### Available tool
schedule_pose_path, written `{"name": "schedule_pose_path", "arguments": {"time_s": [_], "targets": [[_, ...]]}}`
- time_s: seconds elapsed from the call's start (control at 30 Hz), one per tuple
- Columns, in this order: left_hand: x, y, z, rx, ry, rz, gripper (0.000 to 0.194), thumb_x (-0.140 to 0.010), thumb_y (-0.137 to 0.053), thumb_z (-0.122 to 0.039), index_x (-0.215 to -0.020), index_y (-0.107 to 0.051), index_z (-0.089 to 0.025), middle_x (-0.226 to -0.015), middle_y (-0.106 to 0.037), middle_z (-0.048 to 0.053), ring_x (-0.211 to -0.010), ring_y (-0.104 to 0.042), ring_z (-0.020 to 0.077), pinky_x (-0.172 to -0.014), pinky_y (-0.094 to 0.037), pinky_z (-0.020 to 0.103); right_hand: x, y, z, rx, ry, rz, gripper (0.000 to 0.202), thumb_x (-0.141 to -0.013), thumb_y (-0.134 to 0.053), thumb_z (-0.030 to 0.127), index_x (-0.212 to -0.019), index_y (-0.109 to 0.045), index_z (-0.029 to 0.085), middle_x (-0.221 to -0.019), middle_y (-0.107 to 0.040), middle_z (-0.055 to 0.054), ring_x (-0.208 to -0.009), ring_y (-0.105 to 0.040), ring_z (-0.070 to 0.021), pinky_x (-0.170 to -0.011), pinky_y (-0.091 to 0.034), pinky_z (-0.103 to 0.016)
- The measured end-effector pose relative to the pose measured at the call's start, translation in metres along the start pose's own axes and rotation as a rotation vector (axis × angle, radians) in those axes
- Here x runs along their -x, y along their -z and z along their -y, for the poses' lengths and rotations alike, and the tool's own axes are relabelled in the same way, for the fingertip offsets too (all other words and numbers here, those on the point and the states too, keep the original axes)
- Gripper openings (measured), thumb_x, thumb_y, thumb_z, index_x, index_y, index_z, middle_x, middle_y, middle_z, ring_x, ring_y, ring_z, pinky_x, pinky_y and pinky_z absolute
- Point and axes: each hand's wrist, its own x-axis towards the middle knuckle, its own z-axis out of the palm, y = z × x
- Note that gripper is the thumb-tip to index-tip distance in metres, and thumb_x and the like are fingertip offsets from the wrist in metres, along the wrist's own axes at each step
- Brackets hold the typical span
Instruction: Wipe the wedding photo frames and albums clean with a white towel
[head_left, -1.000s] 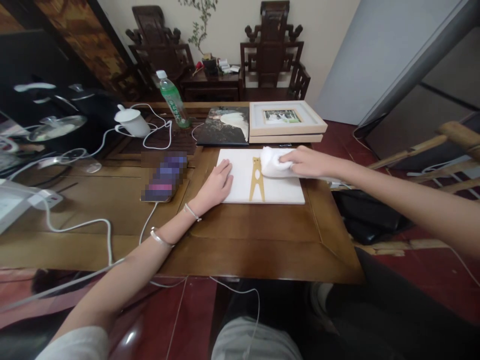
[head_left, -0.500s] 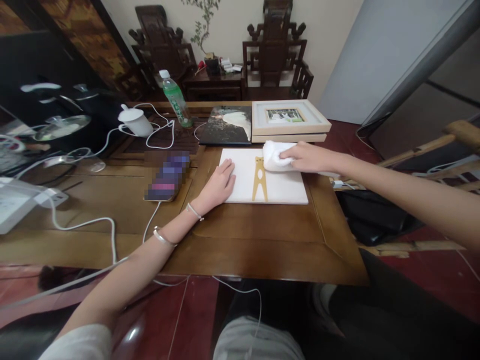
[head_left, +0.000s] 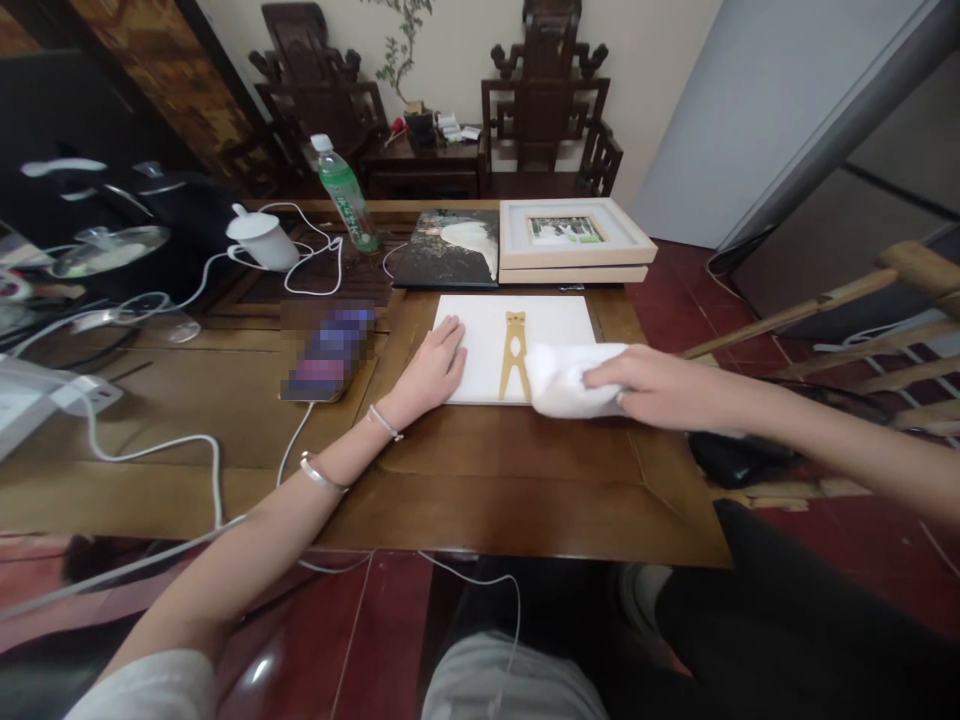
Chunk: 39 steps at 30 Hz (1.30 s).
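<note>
A white board (head_left: pixel 478 350) with a tan cat-shaped figure (head_left: pixel 514 345) in its middle lies flat on the wooden table. My left hand (head_left: pixel 435 368) rests on the board's left edge, fingers stretched out and holding nothing. In my right hand (head_left: pixel 649 385) is a bunched white cloth (head_left: pixel 566 378), gripped from the right side. The cloth covers the board's lower right corner and touches or overlaps the right leg of the figure; the fingers beneath it are hidden.
Behind the board are a dark photo panel (head_left: pixel 450 247) and stacked pale picture frames (head_left: pixel 577 262). A phone (head_left: pixel 330 350), a lidded white cup (head_left: pixel 262 240), a green bottle (head_left: pixel 345 195) and white cables (head_left: pixel 172 440) occupy the left. The table's right edge (head_left: pixel 686 465) is near my right arm.
My right hand and the cloth have moved down the board's right side, from the upper right towards the lower right corner. The left hand stays on the left edge.
</note>
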Motion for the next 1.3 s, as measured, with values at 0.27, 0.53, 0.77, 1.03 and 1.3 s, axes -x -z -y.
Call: {"name": "schedule_pose_path", "arguments": {"time_s": [0.27,0.53,0.77,1.03,1.3], "targets": [[0.000,0.002,0.001,0.001,0.002,0.014,0.044,-0.098,-0.033,-0.026,-0.135,-0.048,-0.009,-0.147,-0.045,0.020,-0.143,-0.034,0.0308,-0.118,-0.030,0.051,-0.070,0.033,-0.036,0.154,-0.092,-0.089,0.019,-0.071,-0.046,0.008,-0.083,-0.053,0.020,-0.078,-0.056,-0.006,-0.075,-0.052,-0.0216,-0.065,-0.034,-0.033],[0.000,0.000,0.003,-0.012,0.012,0.027,0.046,-0.098,-0.033,-0.027,-0.137,-0.046,-0.008,-0.149,-0.042,0.021,-0.144,-0.033,0.0315,-0.117,-0.031,0.052,-0.091,-0.028,-0.002,0.302,-0.136,-0.051,0.070,-0.066,-0.041,-0.008,-0.130,-0.053,0.017,-0.157,-0.031,-0.015,-0.147,-0.017,-0.0384,-0.106,-0.028,-0.069],[0.000,-0.002,0.003,-0.018,0.004,0.010,0.046,-0.097,-0.032,-0.025,-0.135,-0.047,-0.003,-0.148,-0.043,0.023,-0.143,-0.035,0.0321,-0.118,-0.030,0.051,-0.040,-0.070,0.051,0.386,-0.006,0.031,0.068,-0.069,-0.040,-0.008,-0.130,-0.057,0.017,-0.163,-0.015,-0.010,-0.149,-0.005,-0.0397,-0.104,-0.024,-0.079],[-0.001,-0.003,0.004,-0.022,0.005,0.007,0.047,-0.097,-0.032,-0.024,-0.136,-0.047,-0.003,-0.148,-0.043,0.022,-0.142,-0.035,0.0321,-0.117,-0.030,0.051,-0.046,-0.054,0.051,0.332,0.014,0.029,0.064,-0.074,-0.040,-0.005,-0.129,-0.057,0.020,-0.157,-0.034,-0.011,-0.148,-0.018,-0.0344,-0.106,-0.031,-0.069],[0.000,-0.002,0.002,-0.013,-0.001,0.002,0.045,-0.097,-0.032,-0.025,-0.135,-0.048,-0.006,-0.146,-0.045,0.021,-0.143,-0.035,0.0318,-0.117,-0.031,0.052,-0.120,-0.013,0.000,0.296,-0.127,-0.047,0.058,-0.075,-0.040,-0.003,-0.128,-0.055,0.015,-0.137,-0.053,-0.021,-0.141,-0.032,-0.0367,-0.105,-0.030,-0.067]]}}
